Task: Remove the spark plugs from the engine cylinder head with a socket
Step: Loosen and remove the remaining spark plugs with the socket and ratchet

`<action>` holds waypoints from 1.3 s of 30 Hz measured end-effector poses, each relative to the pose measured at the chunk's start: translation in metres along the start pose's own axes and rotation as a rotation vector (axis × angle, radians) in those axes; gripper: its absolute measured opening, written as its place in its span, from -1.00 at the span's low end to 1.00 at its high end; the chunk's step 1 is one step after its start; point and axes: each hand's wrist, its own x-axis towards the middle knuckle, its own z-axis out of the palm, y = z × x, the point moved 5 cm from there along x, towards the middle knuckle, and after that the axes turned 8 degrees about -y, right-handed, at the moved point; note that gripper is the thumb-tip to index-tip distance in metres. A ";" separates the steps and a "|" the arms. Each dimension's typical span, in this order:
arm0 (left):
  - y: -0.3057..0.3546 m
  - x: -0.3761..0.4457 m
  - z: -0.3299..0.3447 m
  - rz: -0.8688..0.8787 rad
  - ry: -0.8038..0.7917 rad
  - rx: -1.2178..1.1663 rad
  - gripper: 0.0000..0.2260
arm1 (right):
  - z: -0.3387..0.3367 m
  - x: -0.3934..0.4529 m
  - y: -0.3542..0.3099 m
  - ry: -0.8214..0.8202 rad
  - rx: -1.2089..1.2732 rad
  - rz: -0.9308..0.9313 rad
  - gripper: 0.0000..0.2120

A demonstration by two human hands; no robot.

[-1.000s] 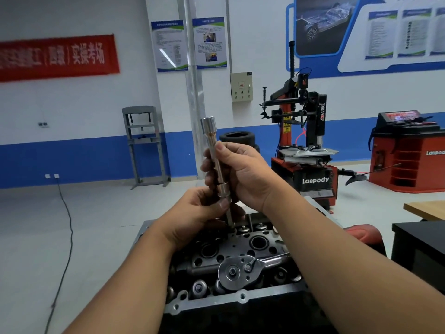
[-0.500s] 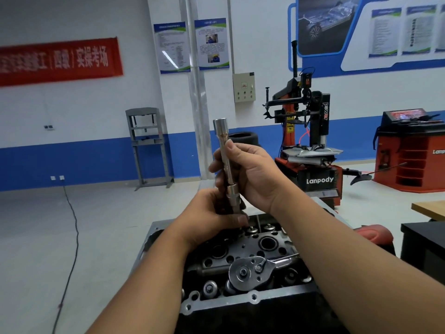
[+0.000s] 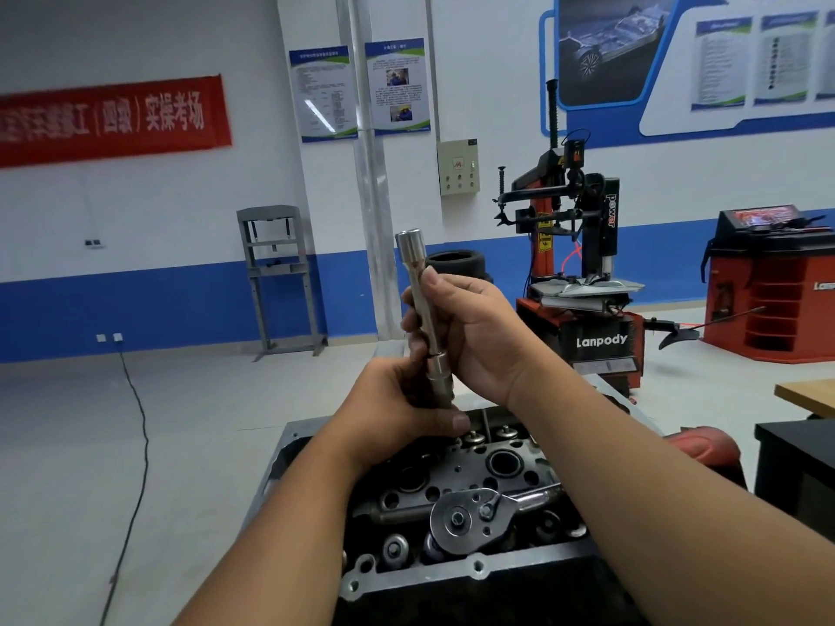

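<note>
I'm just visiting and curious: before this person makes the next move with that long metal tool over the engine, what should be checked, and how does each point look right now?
1. Right hand holds the extension bar firmly: ok.
2. Left hand has a grip on the socket at the bar's lower end: ok.
3. Socket fully seated on the bar: cannot tell.
4. Spark plug inside the socket: cannot tell, fingers hide its end.
5. Ratchet parked within reach on the cylinder head: ok.
6. Tool lifted clear of the plug wells: ok.
</note>
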 end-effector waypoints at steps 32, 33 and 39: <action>-0.001 0.000 0.002 -0.026 -0.072 -0.074 -0.89 | 0.000 0.000 0.000 0.021 -0.024 -0.020 -0.84; -0.002 0.000 0.003 -0.040 -0.123 -0.086 -0.92 | 0.000 0.000 0.000 0.024 -0.019 -0.017 -0.82; -0.003 0.001 0.003 -0.021 -0.072 0.009 -0.86 | 0.005 -0.001 0.000 -0.023 0.019 0.033 -0.72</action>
